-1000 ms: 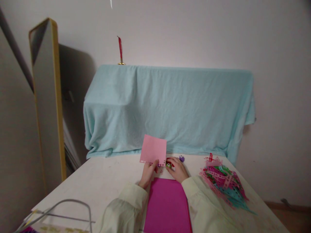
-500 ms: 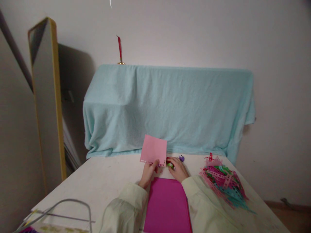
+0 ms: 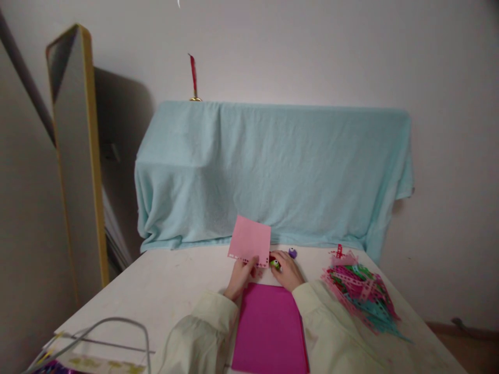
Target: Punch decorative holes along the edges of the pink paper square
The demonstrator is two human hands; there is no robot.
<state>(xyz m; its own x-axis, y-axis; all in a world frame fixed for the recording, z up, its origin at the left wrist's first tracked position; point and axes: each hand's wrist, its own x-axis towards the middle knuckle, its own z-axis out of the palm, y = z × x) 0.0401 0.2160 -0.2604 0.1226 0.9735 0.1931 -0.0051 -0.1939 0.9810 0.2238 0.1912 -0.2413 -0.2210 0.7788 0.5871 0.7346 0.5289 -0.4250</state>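
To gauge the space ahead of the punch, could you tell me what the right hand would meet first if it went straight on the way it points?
The right hand points up-left at the far table; probably the pale pink sheet's punched edge first, though depth is unclear.

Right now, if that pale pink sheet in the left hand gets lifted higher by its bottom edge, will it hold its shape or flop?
The pale pink sheet stands upright from the left hand without drooping, so it is probably light, fairly stiff card. Its punched lower edge looks weaker and may tear if tugged. Pushed flat, it would likely slide easily across the smooth table.
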